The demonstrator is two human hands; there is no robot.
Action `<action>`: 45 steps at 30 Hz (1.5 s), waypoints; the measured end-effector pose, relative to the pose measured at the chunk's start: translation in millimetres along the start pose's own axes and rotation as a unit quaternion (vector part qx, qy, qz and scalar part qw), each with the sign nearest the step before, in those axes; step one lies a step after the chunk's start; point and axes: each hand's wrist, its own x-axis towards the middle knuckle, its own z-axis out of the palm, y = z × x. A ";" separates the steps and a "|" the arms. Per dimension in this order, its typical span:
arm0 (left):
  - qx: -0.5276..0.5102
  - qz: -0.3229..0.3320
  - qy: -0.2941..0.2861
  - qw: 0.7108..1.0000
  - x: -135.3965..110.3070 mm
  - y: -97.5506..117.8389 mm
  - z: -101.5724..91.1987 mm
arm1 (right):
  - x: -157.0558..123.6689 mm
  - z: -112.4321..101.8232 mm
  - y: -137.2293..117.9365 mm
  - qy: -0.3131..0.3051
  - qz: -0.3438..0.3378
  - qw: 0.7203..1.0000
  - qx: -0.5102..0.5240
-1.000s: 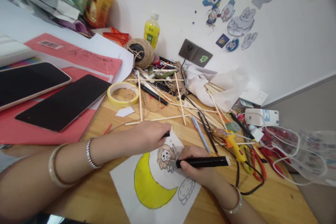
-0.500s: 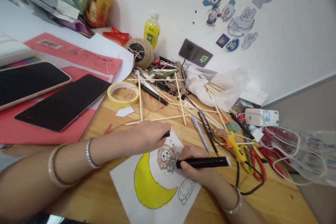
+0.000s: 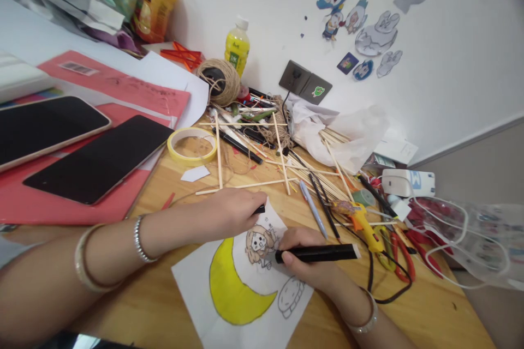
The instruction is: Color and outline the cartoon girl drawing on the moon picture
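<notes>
While the right hand (image 3: 307, 268) grips the black marker (image 3: 319, 253) over the drawn figure (image 3: 257, 242) at lower centre, the left hand (image 3: 231, 211), pinching the cap (image 3: 259, 209), should pin the paper (image 3: 192, 289) flat.

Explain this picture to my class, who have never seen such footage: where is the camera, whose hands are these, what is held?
The picture comes from a camera worn on a person's head, looking down at their bare hands over a cluttered wooden table. The right hand grips a black marker pen, tip on a white paper sheet with a yellow crescent moon. The left hand rests at the sheet's edge and pinches a small black cap. Nearby lie a yellowish tape roll, thin wooden sticks and two dark phones.
</notes>
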 end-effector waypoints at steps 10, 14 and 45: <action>-0.002 0.008 0.001 1.000 0.8 -1.2 1.4 | -0.7 1.8 1.4 0.019 0.001 1.000 -0.023; 0.002 0.002 -0.003 1.000 0.6 -0.2 1.0 | -0.7 1.4 2.0 0.028 -0.003 0.999 -0.019; 0.009 -0.005 -0.016 1.000 0.7 2.3 -2.6 | 0.0 1.0 2.4 0.036 -0.020 0.999 -0.014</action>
